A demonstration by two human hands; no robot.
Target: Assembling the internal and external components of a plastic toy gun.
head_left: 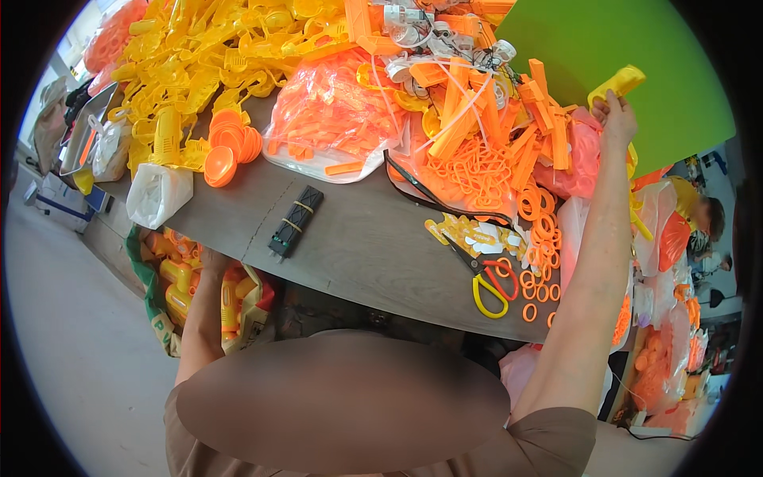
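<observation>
My right hand (617,121) is raised at the far right, its fingers closed on a yellow plastic part (621,81) in front of a green panel (628,40). On the left, my left hand (213,259) reaches down beside the table edge into an open bag (149,278). Yellow and orange plastic housings (179,288) fill that bag. The left fingers are hidden, so I cannot see whether they grip anything. Nearest to my right forearm lie orange rings (542,258) and scissors (491,290) with one yellow and one red handle.
On the table (342,246) lies a black block with bands around it (296,221). Behind are a heap of yellow parts (238,40), a clear bag of orange pieces (330,119), stacked orange cups (226,147) and a white bag (159,195). Another person (703,219) is at the far right.
</observation>
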